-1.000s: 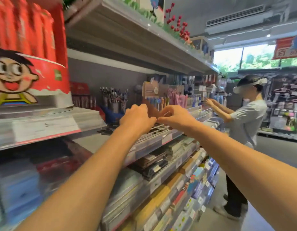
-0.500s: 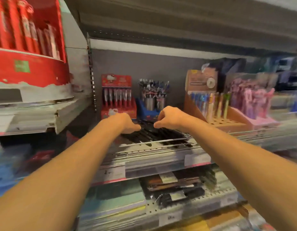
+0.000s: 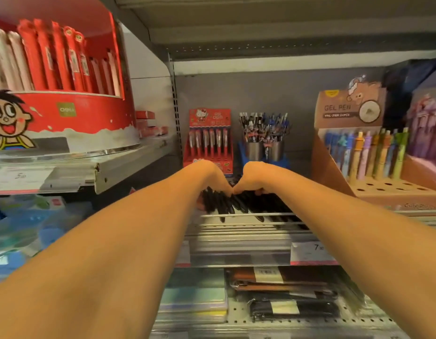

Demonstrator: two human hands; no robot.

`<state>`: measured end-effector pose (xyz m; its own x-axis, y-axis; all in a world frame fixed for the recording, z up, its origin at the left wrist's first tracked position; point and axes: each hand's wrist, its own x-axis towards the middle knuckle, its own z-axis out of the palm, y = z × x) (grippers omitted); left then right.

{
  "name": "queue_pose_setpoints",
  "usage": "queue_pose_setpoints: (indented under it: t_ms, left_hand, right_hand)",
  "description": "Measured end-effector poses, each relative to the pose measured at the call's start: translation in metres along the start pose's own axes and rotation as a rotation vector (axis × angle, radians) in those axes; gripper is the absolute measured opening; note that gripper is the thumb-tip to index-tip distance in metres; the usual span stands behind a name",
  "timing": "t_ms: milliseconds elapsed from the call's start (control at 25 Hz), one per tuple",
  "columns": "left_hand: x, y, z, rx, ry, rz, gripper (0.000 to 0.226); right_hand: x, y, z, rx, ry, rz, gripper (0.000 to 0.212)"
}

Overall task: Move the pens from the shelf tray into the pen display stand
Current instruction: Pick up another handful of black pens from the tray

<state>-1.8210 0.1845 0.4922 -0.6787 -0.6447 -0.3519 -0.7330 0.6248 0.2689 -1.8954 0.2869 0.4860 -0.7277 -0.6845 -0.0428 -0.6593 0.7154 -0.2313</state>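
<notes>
- Pens point(image 3: 239, 204), all black, lie heaped in the shelf tray point(image 3: 248, 222) at the front edge of the middle shelf, behind its wire rail; as far as you can see, the pile is whole and none has been lifted clear of it.
- Your left hand point(image 3: 207, 177) is down on the left end of the heap, fingers curled under and hidden by the back of the hand, so I cannot tell whether it has hold of a pen or only rests there.
- Your right hand point(image 3: 255, 178) is down just beside it, thumbs nearly touching; fingertips show curled onto the pens, but a firm hold on any one pen is not plain.
- Which pen display stand point(image 3: 363, 165) is meant is a judgement: the brown cardboard one toward the right end of the shelf, with coloured pens in its back rows and empty holes along its front, looks likeliest.
- No black pen stands in those holes, so the task reads as barely begun: gathering is in hand, while carrying to the right and seating the pens are all left.
- The red stand point(image 3: 209, 138) and the steel cups point(image 3: 263, 149) at the back edge of the shelf already look full.
</notes>
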Motion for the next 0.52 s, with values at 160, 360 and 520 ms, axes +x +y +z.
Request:
queue_pose_setpoints:
  t_ms: [160, 360, 520]
  left_hand:
    - [-0.002, 0.008, 0.011, 0.110, 0.008, 0.053, 0.038]
    - [0.009, 0.012, 0.021, 0.295, 0.132, 0.207, 0.044]
    - [0.021, 0.002, 0.022, 0.110, 0.133, 0.223, 0.046]
  right_hand:
    - [0.003, -0.004, -0.005, -0.062, -0.069, 0.037, 0.032]
    - [0.006, -0.011, -0.001, -0.185, -0.086, 0.048, 0.025]
    - [0.012, -0.023, 0.003, -0.326, -0.095, 0.039, 0.026]
